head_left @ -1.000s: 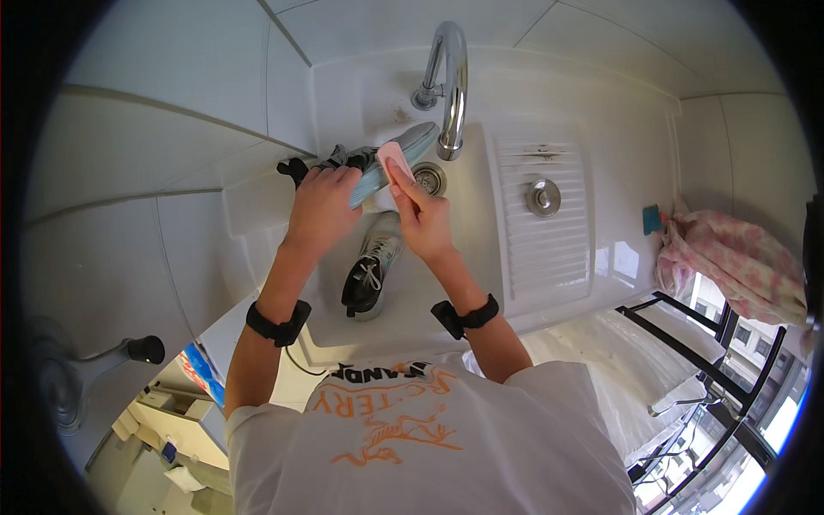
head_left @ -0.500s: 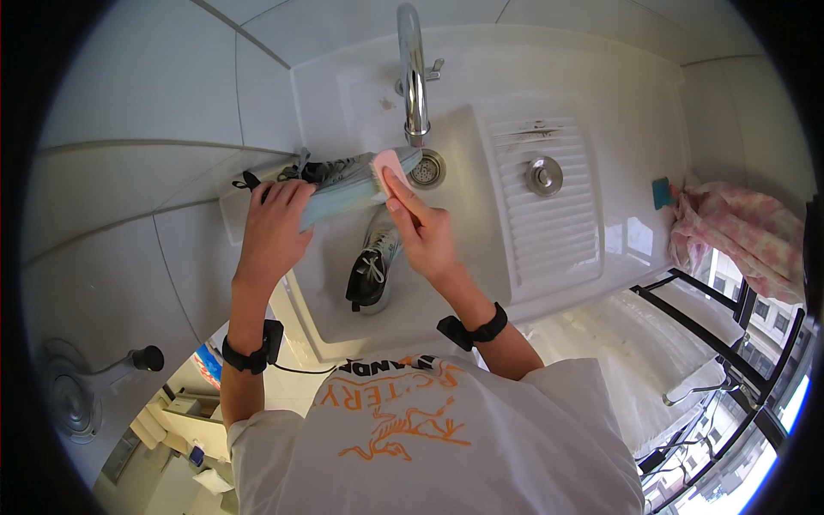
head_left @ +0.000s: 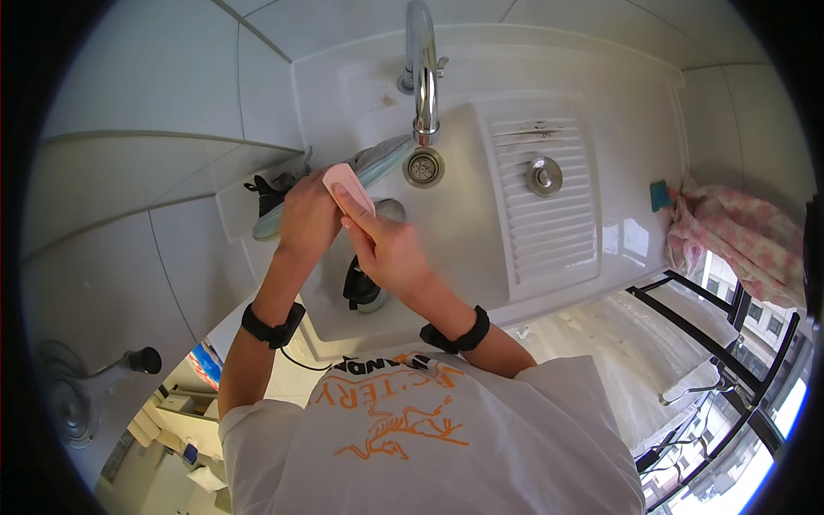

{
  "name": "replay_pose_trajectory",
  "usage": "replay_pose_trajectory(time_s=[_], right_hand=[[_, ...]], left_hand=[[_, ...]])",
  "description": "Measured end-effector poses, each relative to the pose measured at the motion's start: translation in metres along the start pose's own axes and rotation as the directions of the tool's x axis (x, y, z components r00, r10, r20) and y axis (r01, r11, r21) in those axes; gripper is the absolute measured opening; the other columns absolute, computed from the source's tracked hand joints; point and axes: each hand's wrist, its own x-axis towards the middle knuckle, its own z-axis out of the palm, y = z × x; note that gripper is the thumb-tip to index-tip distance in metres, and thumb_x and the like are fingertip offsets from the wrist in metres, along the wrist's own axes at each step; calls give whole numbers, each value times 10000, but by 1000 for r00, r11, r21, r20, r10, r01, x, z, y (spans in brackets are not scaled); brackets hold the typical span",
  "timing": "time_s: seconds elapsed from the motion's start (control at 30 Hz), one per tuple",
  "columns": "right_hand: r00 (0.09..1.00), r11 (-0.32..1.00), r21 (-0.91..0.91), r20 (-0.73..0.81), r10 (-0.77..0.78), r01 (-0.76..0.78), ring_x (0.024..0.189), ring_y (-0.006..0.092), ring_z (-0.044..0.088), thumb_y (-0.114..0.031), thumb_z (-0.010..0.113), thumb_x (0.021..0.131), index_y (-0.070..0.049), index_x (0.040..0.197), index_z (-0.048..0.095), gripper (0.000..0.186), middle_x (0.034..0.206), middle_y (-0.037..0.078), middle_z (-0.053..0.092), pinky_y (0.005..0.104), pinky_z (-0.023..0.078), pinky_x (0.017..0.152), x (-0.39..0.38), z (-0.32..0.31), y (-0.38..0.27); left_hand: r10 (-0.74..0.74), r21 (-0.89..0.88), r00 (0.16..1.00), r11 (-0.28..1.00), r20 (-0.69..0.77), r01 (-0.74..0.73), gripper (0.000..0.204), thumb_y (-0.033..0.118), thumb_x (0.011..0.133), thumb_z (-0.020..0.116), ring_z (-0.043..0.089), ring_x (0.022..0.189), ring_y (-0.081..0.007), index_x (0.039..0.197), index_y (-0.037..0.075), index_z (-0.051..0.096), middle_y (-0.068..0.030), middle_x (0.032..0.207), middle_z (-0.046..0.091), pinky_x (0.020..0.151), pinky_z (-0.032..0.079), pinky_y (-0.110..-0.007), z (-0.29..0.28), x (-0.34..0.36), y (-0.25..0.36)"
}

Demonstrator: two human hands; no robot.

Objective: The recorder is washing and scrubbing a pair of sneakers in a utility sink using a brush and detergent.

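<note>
My left hand [head_left: 309, 215] is wrapped around the middle of a grey sneaker [head_left: 390, 160] with a pale blue-green sole. The sneaker lies slantwise over the left of the sink, toe toward the drain, dark heel near the wall. My right hand [head_left: 390, 253] grips a pink scrub brush [head_left: 348, 184], its back facing up, close beside my left hand and over the sneaker. Bristles are hidden, so contact with the sole cannot be made out. A second sneaker [head_left: 365, 290] with a black collar rests in the basin, partly covered by my right hand.
A chrome faucet [head_left: 423, 77] arches over the basin drain [head_left: 424, 167]. Right of the basin is a ribbed washboard [head_left: 549, 232] with a round metal strainer [head_left: 543, 177]. A teal sponge [head_left: 660, 195] and a pink patterned cloth [head_left: 738, 232] are at the right edge.
My left hand has slid from the sneaker's heel toward its middle. My right hand has brought the brush left and nearer to it. The sneaker's sole has turned more downward.
</note>
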Motion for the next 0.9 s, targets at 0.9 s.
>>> replay_pose_trajectory(time_s=[0.9], right_hand=[[996, 988, -138, 35, 80, -75, 655, 70, 443, -110, 572, 971, -114, 1297, 635, 332, 734, 127, 553, 212, 403, 594, 14, -13, 41]], left_hand=[[-7, 85, 998, 996, 56, 2, 439, 88, 762, 701, 637, 1015, -296, 1185, 50, 591, -98, 1129, 638, 857, 526, -415, -2, 19, 10]])
